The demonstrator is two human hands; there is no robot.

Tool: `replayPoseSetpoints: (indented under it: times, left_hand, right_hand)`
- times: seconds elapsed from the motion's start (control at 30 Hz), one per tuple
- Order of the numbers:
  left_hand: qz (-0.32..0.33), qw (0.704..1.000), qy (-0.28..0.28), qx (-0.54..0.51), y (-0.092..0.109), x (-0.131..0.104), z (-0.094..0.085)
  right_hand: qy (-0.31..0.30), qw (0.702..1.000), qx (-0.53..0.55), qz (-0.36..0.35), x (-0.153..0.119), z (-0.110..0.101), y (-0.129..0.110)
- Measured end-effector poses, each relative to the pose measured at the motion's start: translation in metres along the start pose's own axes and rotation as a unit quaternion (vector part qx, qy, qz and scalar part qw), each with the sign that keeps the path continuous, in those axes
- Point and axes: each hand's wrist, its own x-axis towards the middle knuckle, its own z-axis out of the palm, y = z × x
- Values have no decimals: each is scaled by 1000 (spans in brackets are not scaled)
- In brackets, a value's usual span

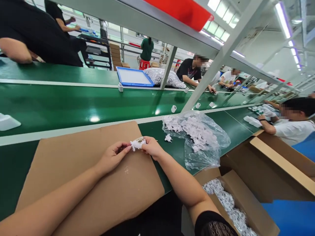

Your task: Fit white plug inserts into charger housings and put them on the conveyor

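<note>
Over the cardboard sheet (93, 170), my left hand (115, 155) pinches one side of a small white plastic part (137, 144). My right hand (153, 147) grips the other side, so the part is held between both hands. Its exact kind is too small to make out. A similar loose white piece (168, 138) lies on the green bench just right of my right hand. Beyond it, a clear plastic bag (219, 137) lies spread out with many such white pieces (197, 131) on it.
A green conveyor belt (73, 101) carrying white housings (174, 108) runs behind the bench. An open carton (248, 200) of wrapped white items stands at lower right. A blue-framed tray (135, 77) lies across the belt. Co-workers sit along the line, one (295, 127) at right.
</note>
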Motion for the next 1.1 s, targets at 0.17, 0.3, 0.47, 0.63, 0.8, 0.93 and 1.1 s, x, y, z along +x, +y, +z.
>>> replayPoseSetpoints:
  times: [0.17,0.3,0.47,0.63,0.8,0.93,1.1]
  left_hand:
    - [12,1000,-16,8,-3,0,0]
    - [9,999,-29,13,-5,0,-2]
    - [2,999,-35,35,-2,0,-3]
    - [-3,999,-41,28,0,-1,-5]
    - [-6,999,-43,21,-4,-1,-6]
    - [-15,999,-8,45,-9,0,-3]
    - [-7,999,9,52,-6,1,0]
  right_hand:
    - [-9,1000,8,9,-3,2,-3]
    - [-14,1000,10,10,-5,3,-4]
    - [-16,1000,18,16,-5,4,-4]
    - [-16,999,20,22,-6,4,-6]
    - [-14,999,23,22,-7,5,-9]
    - [-13,999,21,27,-7,5,-10]
    - [-31,999,5,30,-8,5,-12]
